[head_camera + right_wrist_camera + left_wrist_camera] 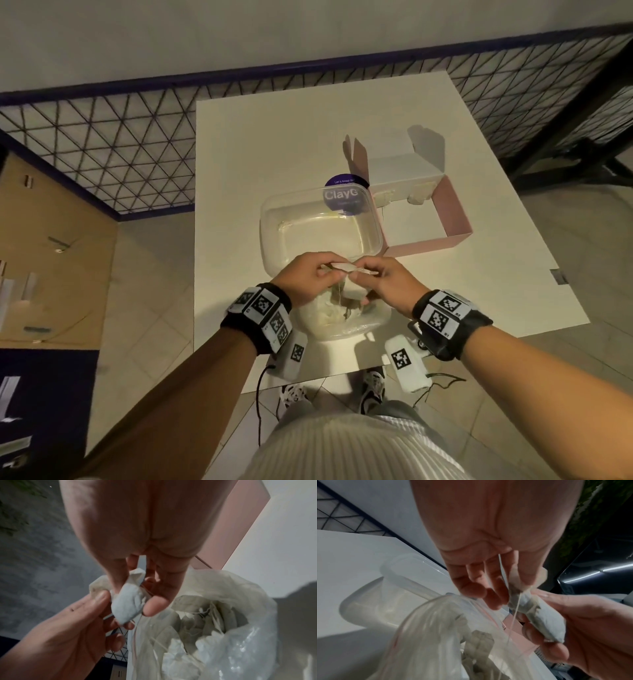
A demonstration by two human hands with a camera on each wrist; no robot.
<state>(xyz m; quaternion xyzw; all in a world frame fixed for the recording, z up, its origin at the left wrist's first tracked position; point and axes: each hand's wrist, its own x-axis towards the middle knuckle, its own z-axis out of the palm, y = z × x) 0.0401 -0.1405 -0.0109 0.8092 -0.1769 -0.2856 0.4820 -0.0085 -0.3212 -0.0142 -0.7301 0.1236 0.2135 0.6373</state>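
Both hands hold a small whitish tea bag (342, 269) above a clear plastic bag (337, 317) at the table's near edge. My left hand (320, 274) pinches one crumpled end of the tea bag (544, 619), and its thin string (515, 612) hangs down towards the plastic bag (436, 635). My right hand (370, 274) grips the other end between thumb and fingers. In the right wrist view the tea bag (126, 605) sits between my right hand (145, 601) and left hand (96, 601). The plastic bag (223, 628) holds several more tea bags with strings.
A clear plastic container (270, 240) stands just beyond the hands on the white table (274, 137). A purple round label (342, 195) shows behind it. An open pink box (452, 212) stands to the right. A black mesh fence (102, 144) runs behind the table.
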